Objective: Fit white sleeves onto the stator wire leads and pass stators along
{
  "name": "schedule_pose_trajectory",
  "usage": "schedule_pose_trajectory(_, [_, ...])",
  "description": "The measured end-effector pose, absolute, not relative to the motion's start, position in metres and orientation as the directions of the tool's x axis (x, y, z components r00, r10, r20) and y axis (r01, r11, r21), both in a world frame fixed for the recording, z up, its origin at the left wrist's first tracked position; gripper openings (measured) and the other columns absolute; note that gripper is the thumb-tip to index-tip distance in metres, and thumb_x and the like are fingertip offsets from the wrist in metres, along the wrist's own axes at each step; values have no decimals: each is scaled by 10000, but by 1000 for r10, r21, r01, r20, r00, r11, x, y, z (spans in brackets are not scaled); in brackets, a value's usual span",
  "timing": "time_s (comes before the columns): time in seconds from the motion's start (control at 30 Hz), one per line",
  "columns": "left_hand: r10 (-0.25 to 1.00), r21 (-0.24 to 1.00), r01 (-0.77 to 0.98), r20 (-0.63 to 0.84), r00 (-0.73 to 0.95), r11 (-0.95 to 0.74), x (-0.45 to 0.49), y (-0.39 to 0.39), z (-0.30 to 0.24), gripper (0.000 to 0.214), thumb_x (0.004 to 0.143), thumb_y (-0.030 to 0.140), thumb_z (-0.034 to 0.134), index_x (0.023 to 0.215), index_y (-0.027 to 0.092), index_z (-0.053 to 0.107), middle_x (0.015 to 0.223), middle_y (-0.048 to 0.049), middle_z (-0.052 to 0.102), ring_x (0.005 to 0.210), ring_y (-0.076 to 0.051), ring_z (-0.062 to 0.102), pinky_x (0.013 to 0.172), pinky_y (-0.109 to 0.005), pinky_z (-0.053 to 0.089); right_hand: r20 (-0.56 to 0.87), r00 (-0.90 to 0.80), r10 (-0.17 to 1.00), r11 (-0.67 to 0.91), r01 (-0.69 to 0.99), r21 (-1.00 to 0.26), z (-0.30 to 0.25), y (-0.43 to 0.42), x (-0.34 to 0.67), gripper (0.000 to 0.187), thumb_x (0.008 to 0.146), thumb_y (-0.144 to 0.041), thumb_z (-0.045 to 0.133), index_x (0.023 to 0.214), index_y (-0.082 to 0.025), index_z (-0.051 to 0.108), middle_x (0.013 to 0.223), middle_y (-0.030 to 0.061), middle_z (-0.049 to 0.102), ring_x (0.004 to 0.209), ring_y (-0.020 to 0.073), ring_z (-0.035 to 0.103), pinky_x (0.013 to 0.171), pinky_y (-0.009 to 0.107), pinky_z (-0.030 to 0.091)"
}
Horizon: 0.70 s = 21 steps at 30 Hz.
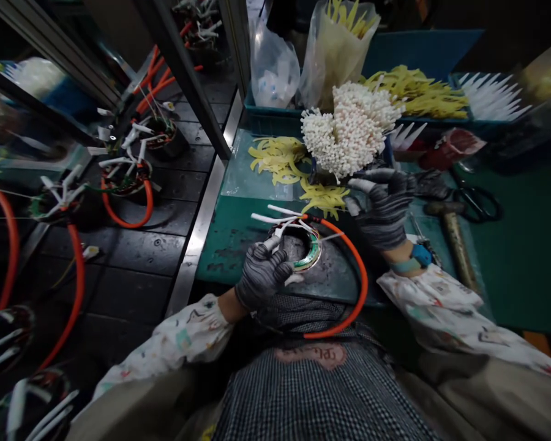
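Note:
Low over the front of the bench, my gloved left hand (262,272) is closed around the near left rim of a ring-shaped motor stator (313,254). The ring has a green inner edge, white-sleeved wire ends stick out of it, and a thick orange cable (363,269) loops from it down toward my lap. My right hand (383,205), also gloved, is raised just right of a dense bundle of thin white sticks (349,131). Its fingers are stretched out, with the thumb apart from them, and I see nothing held in it.
Yellow strips (280,159) lie on a plastic sheet, more (417,92) fill a bin behind. White pointed sleeves (491,95) stand at the back right. A hammer (459,245) and scissors (477,199) lie right. Several similar cabled stators (126,174) stand on the slatted line left, beyond a metal post (183,73).

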<state>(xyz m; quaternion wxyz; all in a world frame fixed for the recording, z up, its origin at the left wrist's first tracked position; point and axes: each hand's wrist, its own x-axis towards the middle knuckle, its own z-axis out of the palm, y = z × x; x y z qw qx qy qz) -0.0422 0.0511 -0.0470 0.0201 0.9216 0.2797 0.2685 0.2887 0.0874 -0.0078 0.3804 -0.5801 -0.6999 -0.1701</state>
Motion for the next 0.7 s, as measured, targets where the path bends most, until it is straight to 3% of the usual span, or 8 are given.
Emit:
schedule_pose_trajectory(0.17, [440, 89, 552, 712, 547, -829, -29, 35, -41, 361, 920, 554, 886, 920, 258, 679, 932, 9, 797, 1122, -291, 709, 924, -433, 532, 673, 25, 739, 230, 930, -287, -11, 103, 295, 364, 986, -462, 778, 1279, -251, 731, 1413, 171, 660, 1368, 385, 561, 1211, 661, 399])
schedule_pose_trajectory(0.27, [467, 131, 552, 710, 527, -823, -30, 37, -36, 351, 907, 548, 902, 965, 274, 690, 949, 19, 805, 1141, -283, 712, 927, -425, 515, 609, 42, 792, 196, 927, -318, -9, 114, 308, 476, 956, -512, 820, 1352, -271, 713, 1543, 184, 583, 1479, 426, 464, 1269, 700, 285])
schedule_pose_trajectory(0.37, [497, 166, 561, 700, 512, -811, -32, 37, -38, 355, 875, 544, 934, 981, 298, 701, 936, 29, 805, 1168, -279, 710, 967, -429, 504, 525, 94, 846, 121, 925, -359, -4, 126, 316, 401, 982, -526, 784, 1318, -313, 733, 1592, 141, 575, 1534, 422, 408, 1287, 714, 214])
schedule_pose_trajectory(0.53, [518, 195, 555, 681, 517, -809, -32, 36, -42, 371, 831, 512, 970, 1036, 316, 731, 935, 34, 814, 1209, -283, 676, 1021, -429, 482, 558, 114, 822, 108, 931, -350, 2, 135, 321, 193, 1024, -460, 731, 1167, -340, 781, 1545, 77, 658, 1488, 360, 483, 1288, 660, 258])
schedule_pose_trajectory(0.7, [519, 204, 536, 664, 539, -819, -33, 38, -43, 358, 824, 489, 982, 1038, 317, 752, 938, 32, 815, 1226, -272, 663, 1044, -421, 466, 665, 99, 740, 224, 896, -383, 3, 130, 324, 208, 988, -474, 753, 1038, -279, 807, 1339, 130, 742, 1317, 344, 619, 1212, 627, 403])
